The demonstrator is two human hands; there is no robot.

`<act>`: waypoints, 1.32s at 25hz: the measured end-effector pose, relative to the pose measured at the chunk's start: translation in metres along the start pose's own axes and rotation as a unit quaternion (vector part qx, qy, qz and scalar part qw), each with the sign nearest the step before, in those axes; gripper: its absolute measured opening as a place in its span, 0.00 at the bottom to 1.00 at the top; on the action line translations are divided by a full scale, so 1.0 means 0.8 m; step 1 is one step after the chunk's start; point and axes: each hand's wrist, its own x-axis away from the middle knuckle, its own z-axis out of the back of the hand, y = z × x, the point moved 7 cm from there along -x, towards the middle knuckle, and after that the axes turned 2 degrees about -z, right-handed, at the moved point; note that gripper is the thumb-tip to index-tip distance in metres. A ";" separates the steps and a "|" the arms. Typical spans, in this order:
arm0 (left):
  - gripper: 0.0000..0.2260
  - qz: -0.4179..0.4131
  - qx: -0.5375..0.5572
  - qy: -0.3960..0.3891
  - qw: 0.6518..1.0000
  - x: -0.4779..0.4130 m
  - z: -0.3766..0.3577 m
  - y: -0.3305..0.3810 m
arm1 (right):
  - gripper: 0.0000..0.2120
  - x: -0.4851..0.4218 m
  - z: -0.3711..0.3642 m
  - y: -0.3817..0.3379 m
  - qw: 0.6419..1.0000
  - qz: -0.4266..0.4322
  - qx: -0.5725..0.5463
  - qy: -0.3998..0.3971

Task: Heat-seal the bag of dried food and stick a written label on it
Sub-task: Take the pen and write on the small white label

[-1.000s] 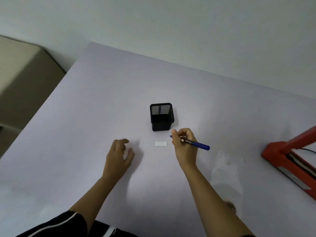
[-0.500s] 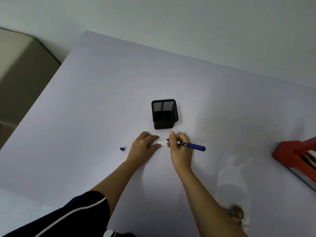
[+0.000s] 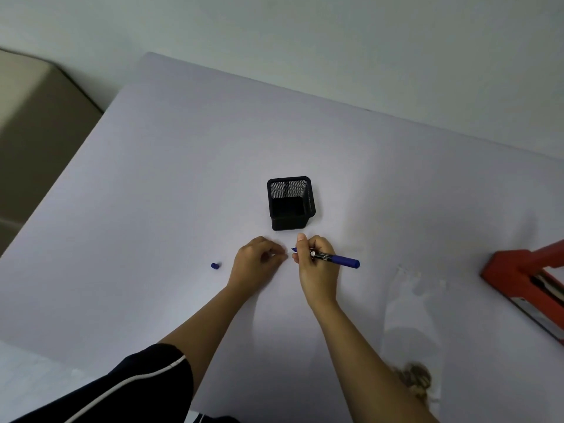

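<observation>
Standing next to the table here, so a quick rundown. Closest to the near edge, over toward the right, the clear bag lies flat with the dried food bunched at its near end. I can't tell whether the top is sealed.

Further in, around the middle, both hands are on the label, which is just a white sliver since most of it is hidden. The left hand has its fingers curled down, pinning it to the table. The right hand is wrapped round a blue marker, tip aimed at the label. I can't say if the tip is touching. The marker's cap lies just left of the left hand.

Looks like the writing step to me. Next it needs the label held dead still and small, light strokes, then peeling it and carrying it over to the bag.

The red heat sealer runs off the right edge, and the black mesh pen holder stands just past the hands.
</observation>
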 end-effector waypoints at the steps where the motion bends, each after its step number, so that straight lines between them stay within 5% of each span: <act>1: 0.06 -0.008 0.003 -0.004 1.000 0.002 0.000 0.002 | 0.15 0.000 -0.002 0.002 1.000 -0.001 0.003 -0.003; 10: 0.11 -0.090 -0.030 0.042 0.995 0.015 0.008 -0.012 | 0.15 -0.013 -0.018 0.031 1.000 0.004 -0.018 0.009; 19: 0.11 -0.145 -0.078 0.100 0.981 0.022 0.001 -0.012 | 0.16 -0.012 -0.027 0.032 0.984 0.176 0.023 0.000; 33: 0.10 -0.162 -0.106 0.113 0.975 0.024 -0.002 -0.017 | 0.16 -0.013 -0.032 0.040 0.981 0.194 0.025 -0.003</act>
